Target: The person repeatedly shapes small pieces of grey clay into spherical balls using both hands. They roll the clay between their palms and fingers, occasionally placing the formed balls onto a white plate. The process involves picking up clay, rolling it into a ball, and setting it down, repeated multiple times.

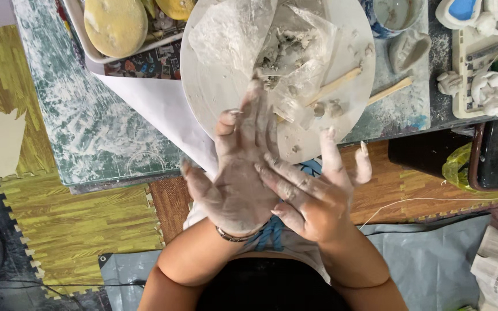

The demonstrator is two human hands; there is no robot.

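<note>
Clay (286, 49) lies in clumps on crumpled plastic film (231, 34) atop the round white plate (203, 98) at the tabletop's near edge. Left hand (240, 173) is spread flat, palm up, holding nothing; right hand (312, 196) lies across it, fingers (283, 175) pressed on the palm. Both are clay-smeared. Judged step: rubbing residue off the hands. Two wooden sticks (341, 83) rest on the plate's right rim.

Left hand (238, 173) covers the near rim of the white plate (203, 86); plate's far edge runs off the top. Right hand (312, 193) fingers blur. Yellow sponge (115, 24) cropped too.
</note>
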